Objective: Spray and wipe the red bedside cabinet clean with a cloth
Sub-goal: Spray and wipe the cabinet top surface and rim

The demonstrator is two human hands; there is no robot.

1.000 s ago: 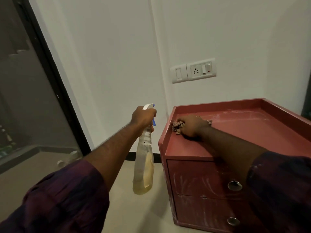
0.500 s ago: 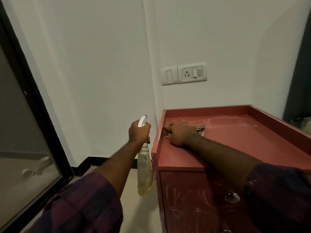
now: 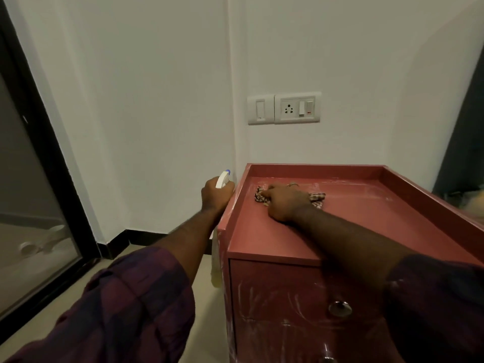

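Two hands are working at the red bedside cabinet (image 3: pixel 262 239), which is standing in the corner of the room against the white walls. Your right hand (image 3: pixel 285 201) is lying palm-down on the cabinet top near its far left corner, fingers curling over a checked cloth (image 3: pixel 317 199) and pressing it onto the red top. The cloth's ends are sticking out on both sides of that hand, with the larger bunch on the right. Your right forearm is stretching across the top from the front edge.

Your left hand (image 3: pixel 216 196) is gripping the neck of a spray bottle (image 3: pixel 222 179) just outside the top's left edge, close against the raised rim; whether it is touching the rim, you cannot tell. The bottle's white head with its blue tip is poking up above your fingers, and its pale yellowish body is hanging down beside the cabinet's left side, mostly hidden behind your forearm.

Whitish streaks are showing on the top toward the far edge and on the drawer fronts. One round metal knob (image 3: pixel 340 308) is sitting on the upper drawer. On the wall above the far edge, a white switch and socket panel (image 3: pixel 284 108) is showing. At your left, a dark-framed glass door (image 3: pixel 26 205) is standing over the beige floor (image 3: pixel 52 310).
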